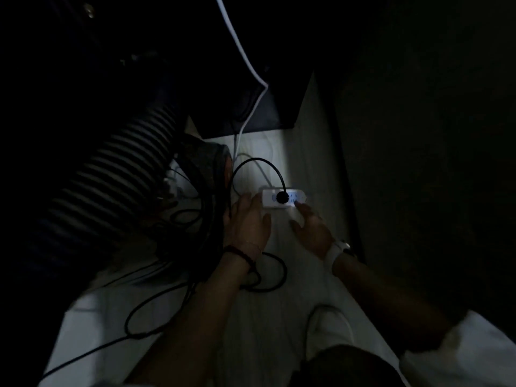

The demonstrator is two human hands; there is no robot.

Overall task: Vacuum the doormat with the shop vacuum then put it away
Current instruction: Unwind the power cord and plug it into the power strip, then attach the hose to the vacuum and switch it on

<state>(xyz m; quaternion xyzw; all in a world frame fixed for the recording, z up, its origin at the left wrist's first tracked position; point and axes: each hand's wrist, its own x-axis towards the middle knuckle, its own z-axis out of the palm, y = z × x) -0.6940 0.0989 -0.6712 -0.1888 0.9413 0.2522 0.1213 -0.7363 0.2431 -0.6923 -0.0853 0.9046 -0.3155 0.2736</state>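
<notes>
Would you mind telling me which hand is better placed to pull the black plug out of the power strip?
Probably right hand: its fingers reach the power strip beside the black plug, while the left hand steadies the strip's other end.

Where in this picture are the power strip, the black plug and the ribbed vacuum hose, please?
power strip (268, 199): head view, bare white left end of its top face.
black plug (284, 198): head view, middle of the round plug body.
ribbed vacuum hose (111, 180): head view, middle of the ridged wall.
</notes>
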